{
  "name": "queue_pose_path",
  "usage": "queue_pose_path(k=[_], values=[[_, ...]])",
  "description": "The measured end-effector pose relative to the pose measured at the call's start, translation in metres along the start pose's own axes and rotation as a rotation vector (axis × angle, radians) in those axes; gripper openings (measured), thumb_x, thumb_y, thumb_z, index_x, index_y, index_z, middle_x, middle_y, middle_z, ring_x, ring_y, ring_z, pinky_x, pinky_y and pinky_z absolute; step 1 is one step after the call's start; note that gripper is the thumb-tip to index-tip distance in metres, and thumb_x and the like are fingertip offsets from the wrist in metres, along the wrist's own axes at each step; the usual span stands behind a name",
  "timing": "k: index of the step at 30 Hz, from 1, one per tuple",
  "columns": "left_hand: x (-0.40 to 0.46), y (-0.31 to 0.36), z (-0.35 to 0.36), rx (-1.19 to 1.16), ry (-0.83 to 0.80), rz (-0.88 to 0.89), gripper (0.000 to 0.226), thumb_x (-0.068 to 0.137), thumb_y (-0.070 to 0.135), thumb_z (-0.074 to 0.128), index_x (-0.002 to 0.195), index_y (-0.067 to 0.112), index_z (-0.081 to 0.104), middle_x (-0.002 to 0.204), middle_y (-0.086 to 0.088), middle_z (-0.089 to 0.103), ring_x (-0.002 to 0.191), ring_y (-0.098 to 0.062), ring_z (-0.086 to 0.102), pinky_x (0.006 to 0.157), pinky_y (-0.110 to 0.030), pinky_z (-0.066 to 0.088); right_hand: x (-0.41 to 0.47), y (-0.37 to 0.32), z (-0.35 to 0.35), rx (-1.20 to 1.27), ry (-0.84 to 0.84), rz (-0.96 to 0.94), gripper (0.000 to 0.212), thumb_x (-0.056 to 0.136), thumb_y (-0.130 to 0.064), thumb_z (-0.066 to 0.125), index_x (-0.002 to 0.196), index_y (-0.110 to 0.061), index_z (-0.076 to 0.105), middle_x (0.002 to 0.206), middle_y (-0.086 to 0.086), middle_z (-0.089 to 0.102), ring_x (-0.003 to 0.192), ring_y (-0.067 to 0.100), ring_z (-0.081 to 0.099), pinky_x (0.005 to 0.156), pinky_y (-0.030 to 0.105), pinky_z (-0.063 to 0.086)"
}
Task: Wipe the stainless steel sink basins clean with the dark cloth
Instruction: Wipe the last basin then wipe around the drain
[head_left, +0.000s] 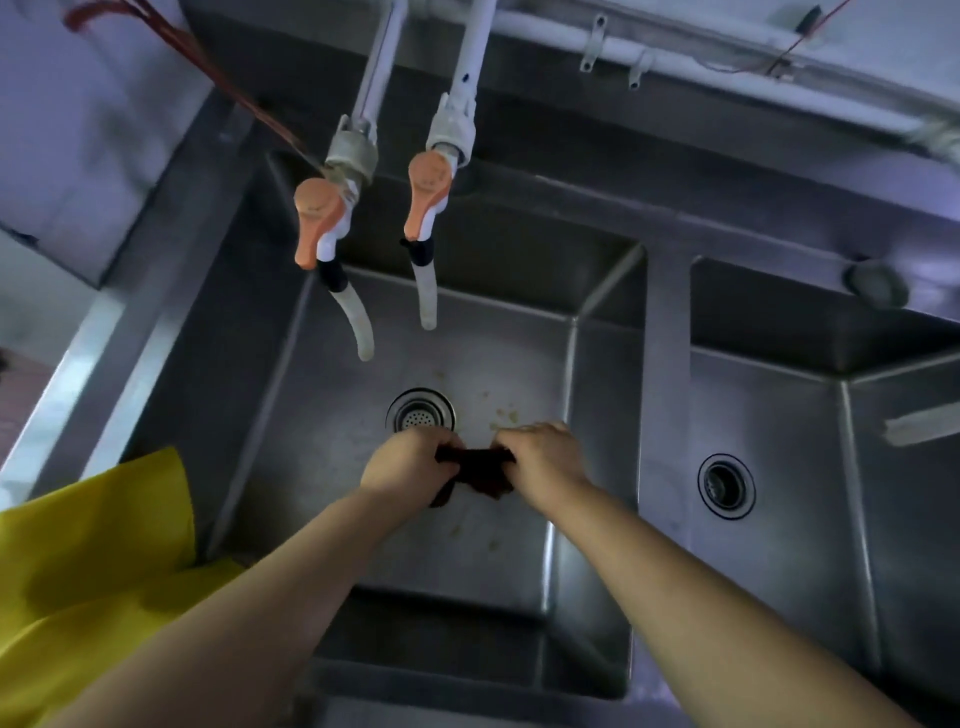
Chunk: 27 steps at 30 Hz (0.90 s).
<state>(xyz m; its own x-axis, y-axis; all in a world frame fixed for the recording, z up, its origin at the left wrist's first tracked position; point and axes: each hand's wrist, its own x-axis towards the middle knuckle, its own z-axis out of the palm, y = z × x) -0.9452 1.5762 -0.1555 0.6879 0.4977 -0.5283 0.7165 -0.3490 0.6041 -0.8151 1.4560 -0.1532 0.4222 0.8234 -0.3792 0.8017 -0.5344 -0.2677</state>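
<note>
Head view: both hands are gripping the cloth (475, 470) between them, left hand (402, 465) and right hand (545, 457) each clenching an end. Its long axis is running left-right, hanging over the left basin (311, 415), just nearer than the drain (421, 410).

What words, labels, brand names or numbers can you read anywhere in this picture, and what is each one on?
None can be read.
Left tap handle: faint raised marks on the orange plastic, too blurred to read.
Right tap handle: a faint mark too, also unreadable.
Sink, dark cloth, yellow sheet, white pipes: no lettering visible.
</note>
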Motion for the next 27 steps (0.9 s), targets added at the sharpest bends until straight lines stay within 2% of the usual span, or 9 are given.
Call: queue_pose_path(k=[3,6,11,13,14,17,20,23,27], values=[[0.02,-0.003,0.026,0.004,-0.054,0.05,0.021,0.079,0.015,0.062,0.091,0.03,0.07,0.084,0.005,0.069,0.081,-0.018,0.064,0.064,-0.027,0.048,-0.003,0.013,0.018,-0.141,0.012,0.05,0.028,0.081,-0.013,0.056,0.105,-0.024,0.065,0.103,0.003,0.067,0.101,0.026,0.056,0.088,0.029,0.032],[0.034,-0.015,0.058,0.1,-0.156,0.119,0.024,0.085,0.017,0.057,0.105,0.024,0.069,0.107,-0.001,0.068,0.097,-0.023,0.064,0.075,-0.031,0.049,-0.014,0.021,0.05,-0.21,-0.109,0.127,0.03,0.08,-0.007,0.053,0.106,-0.018,0.063,0.105,0.009,0.063,0.105,0.029,0.053,0.091,0.033,0.034],[0.033,-0.046,0.091,0.393,-0.496,0.096,0.03,0.091,0.021,0.049,0.118,0.024,0.06,0.122,-0.006,0.061,0.109,-0.026,0.058,0.09,-0.037,0.049,-0.03,0.013,0.103,-0.131,-0.558,0.276,0.034,0.09,-0.007,0.048,0.122,-0.014,0.059,0.122,0.011,0.058,0.114,0.03,0.052,0.093,0.036,0.042],[0.03,-0.058,0.084,0.448,-0.472,0.047,0.031,0.092,0.018,0.046,0.119,0.023,0.06,0.124,-0.006,0.06,0.111,-0.027,0.057,0.091,-0.037,0.048,-0.036,0.007,0.118,-0.044,-0.775,0.398,0.033,0.095,-0.022,0.046,0.127,-0.014,0.055,0.13,0.01,0.054,0.117,0.03,0.052,0.094,0.036,0.046],[0.03,-0.064,0.078,0.482,-0.423,0.032,0.032,0.092,0.017,0.045,0.119,0.023,0.06,0.124,-0.006,0.06,0.112,-0.027,0.057,0.091,-0.037,0.048,-0.038,0.005,0.125,-0.018,-0.802,0.425,0.035,0.096,-0.026,0.046,0.128,-0.013,0.054,0.131,0.011,0.052,0.117,0.03,0.052,0.093,0.036,0.047],[0.033,-0.079,0.059,0.664,-0.294,0.037,0.035,0.092,0.011,0.044,0.123,0.022,0.057,0.123,-0.006,0.06,0.111,-0.026,0.057,0.09,-0.035,0.046,-0.04,0.0,0.137,0.024,-0.617,0.441,0.036,0.095,-0.013,0.044,0.13,-0.008,0.046,0.135,0.014,0.04,0.119,0.033,0.045,0.092,0.038,0.044],[0.042,-0.094,0.047,0.777,-0.234,0.059,0.042,0.089,0.012,0.048,0.131,0.017,0.047,0.128,-0.007,0.052,0.116,-0.026,0.05,0.094,-0.035,0.041,-0.034,-0.002,0.153,-0.002,-0.424,0.348,0.051,0.087,-0.002,0.046,0.137,-0.007,0.033,0.144,0.014,0.024,0.124,0.033,0.031,0.099,0.042,0.035],[0.052,-0.107,0.048,0.829,-0.146,0.154,0.048,0.086,0.017,0.054,0.132,0.016,0.041,0.132,-0.005,0.046,0.12,-0.023,0.044,0.099,-0.034,0.036,-0.022,-0.003,0.179,-0.035,-0.357,0.299,0.065,0.096,-0.027,0.04,0.148,-0.003,0.009,0.156,0.017,0.0,0.139,0.036,0.008,0.115,0.044,0.005],[0.063,-0.121,0.056,0.915,-0.118,0.205,0.08,0.083,0.04,0.06,0.145,0.011,0.018,0.147,-0.01,0.025,0.134,-0.026,0.028,0.109,-0.037,0.025,0.005,0.003,0.209,0.01,-0.237,0.429,0.079,0.097,-0.045,0.032,0.147,-0.001,-0.01,0.154,0.016,-0.024,0.139,0.034,-0.021,0.097,0.037,-0.037]])
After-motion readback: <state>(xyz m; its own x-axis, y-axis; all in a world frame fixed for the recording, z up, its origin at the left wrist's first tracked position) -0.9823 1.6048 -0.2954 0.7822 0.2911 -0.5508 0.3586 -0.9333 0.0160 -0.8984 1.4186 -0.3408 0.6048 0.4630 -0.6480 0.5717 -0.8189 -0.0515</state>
